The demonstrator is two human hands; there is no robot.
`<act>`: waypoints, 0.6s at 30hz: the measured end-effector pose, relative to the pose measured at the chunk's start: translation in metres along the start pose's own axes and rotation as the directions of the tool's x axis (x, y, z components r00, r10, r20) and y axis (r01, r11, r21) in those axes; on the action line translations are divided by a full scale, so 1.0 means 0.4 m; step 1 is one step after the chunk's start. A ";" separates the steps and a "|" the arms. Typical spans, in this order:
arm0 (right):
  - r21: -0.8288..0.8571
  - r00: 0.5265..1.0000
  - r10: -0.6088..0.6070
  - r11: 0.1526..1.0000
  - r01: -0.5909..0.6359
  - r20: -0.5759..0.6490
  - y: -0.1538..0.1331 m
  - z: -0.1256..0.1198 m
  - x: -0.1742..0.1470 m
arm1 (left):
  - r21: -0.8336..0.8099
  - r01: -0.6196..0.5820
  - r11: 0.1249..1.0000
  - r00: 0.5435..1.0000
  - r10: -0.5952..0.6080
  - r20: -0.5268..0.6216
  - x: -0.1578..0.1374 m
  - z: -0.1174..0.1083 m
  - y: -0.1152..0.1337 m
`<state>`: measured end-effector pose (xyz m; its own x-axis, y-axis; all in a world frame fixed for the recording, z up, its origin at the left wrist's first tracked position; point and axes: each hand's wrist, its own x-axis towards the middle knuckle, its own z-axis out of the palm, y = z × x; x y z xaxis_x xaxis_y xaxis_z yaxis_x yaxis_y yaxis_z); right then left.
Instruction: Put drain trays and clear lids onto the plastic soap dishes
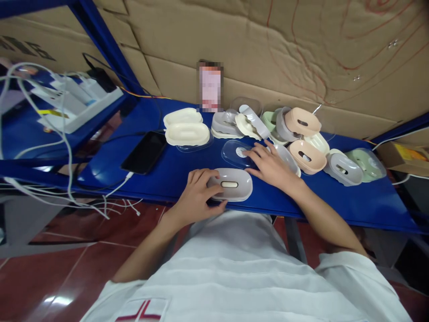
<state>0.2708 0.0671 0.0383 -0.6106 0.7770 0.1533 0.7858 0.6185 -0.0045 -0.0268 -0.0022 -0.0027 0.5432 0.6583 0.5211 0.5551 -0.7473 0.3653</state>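
The left hand (201, 196) pinches the sideways gray dish (241, 190); the spread right hand (270, 165) is nearer the clear lid (230, 153) just past it.

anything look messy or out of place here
White cables hang tangled at the front left of the blue table, and a grey piece sits askew over a cream piece rather than neatly stacked. No spill shows.

Left fingers (213, 191) partly hide the grey dish (238, 192); pixelation blurs the upright screen (210, 87).
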 end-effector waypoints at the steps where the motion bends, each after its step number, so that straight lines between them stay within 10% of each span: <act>1: 0.025 1.000 0.013 1.000 -0.013 0.003 -0.003 0.003 0.000 | -0.029 0.000 1.000 1.000 0.000 0.008 0.000 -0.002 -0.002; 11: 0.385 0.996 0.050 0.923 -0.018 -0.074 0.048 -0.059 -0.040 | -0.217 0.170 0.961 0.985 -0.173 0.001 -0.005 0.014 -0.019; 18: 0.428 0.993 -0.109 0.897 0.115 -0.039 -0.074 -0.043 -0.114 | -0.261 0.206 0.943 0.979 -0.200 0.050 0.002 0.010 -0.028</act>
<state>0.2770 0.0111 0.0484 -0.6886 0.6995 0.1910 0.5920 0.6945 -0.4090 -0.0301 0.0070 -0.0093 0.4524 0.7978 0.3985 0.4711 -0.5932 0.6528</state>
